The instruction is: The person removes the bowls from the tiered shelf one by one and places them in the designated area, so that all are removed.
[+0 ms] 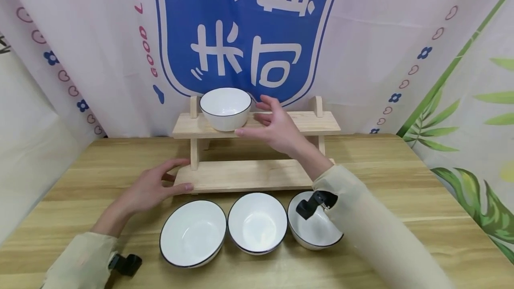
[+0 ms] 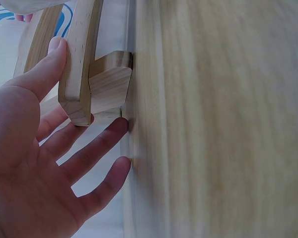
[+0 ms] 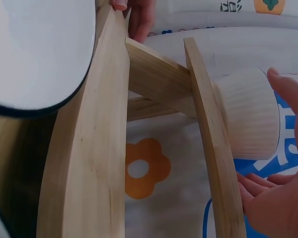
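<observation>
three bowls [image 1: 257, 222] at front edge | right hand [image 1: 277, 126] beside shelf bowl [image 1: 225, 108]

Sleeves: long, loose pale beige fabric sleeves [image 1: 373, 231] are worn on both arms.
Wrists: a small black camera mount [image 1: 315, 203] is strapped at each cuff.
Hands: bare.

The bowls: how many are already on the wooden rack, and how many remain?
One bowl stands on the rack's top shelf. The right hand is open beside it; the left hand rests against the lower shelf. Three bowls remain on the table.
</observation>
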Tool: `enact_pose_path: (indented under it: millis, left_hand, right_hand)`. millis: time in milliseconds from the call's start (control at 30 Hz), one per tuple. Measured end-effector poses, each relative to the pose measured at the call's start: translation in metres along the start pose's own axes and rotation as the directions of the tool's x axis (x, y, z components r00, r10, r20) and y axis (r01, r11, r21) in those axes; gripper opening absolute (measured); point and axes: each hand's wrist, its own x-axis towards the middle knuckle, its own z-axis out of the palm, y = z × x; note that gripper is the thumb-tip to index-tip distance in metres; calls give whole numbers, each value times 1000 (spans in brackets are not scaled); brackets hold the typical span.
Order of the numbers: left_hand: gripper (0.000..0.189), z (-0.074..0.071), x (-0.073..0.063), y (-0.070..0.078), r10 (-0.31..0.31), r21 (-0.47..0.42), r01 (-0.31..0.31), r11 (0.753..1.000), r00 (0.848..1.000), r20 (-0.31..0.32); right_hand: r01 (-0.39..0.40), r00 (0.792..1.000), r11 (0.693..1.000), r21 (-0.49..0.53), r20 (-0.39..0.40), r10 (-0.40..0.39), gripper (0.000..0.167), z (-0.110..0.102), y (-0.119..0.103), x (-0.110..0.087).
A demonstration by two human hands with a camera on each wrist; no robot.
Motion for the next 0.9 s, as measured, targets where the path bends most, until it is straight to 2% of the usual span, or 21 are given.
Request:
enact_pose_path:
  millis: [233, 467, 900]
  left_hand:
    - [83, 0, 1, 0, -5, -3, 5, 1000, 1000, 4]
    - [84, 1, 1, 0, -13, -1, 13, 1000, 1000, 3]
    - [84, -1, 1, 2, -21, 3, 21, 1000, 1000, 6]
  right_hand:
    - [-2, 1000, 1000, 12, -23, 2, 114, 13, -1, 15]
    - [-21, 999, 998, -56, -48, 18, 124, 26, -5, 27]
    - [-81, 990, 991, -109, -126, 67, 132, 41, -12, 43]
